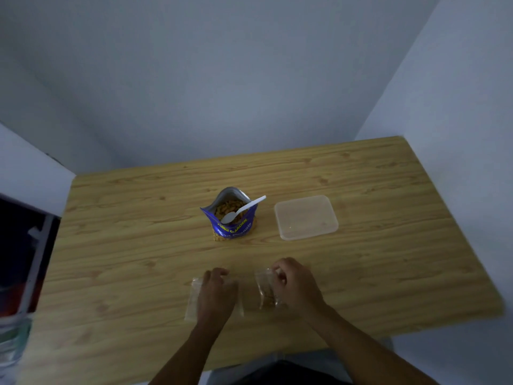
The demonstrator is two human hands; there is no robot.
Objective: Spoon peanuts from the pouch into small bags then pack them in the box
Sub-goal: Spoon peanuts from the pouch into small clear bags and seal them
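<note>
Peanuts (226, 208) fill the open blue pouch (233, 226) standing mid-table, with the white spoon (241, 211) propped in its mouth and the clear box (306, 218) just to its right. Near you, your right hand (294, 284) pinches the top edge of a part-filled bag (266, 291) with curled fingers. Your left hand (218, 293) lies over a flat bag (191, 301) on the table (388, 218), fingers bent; I cannot tell whether it actually grips it. Expect both bags to be thin, limp and slippery film. The loaded one will likely sag and spill if tipped, so hold it by the top rim and keep it upright. The pouch looks light and easy to topple, so steady it when you scoop.
</note>
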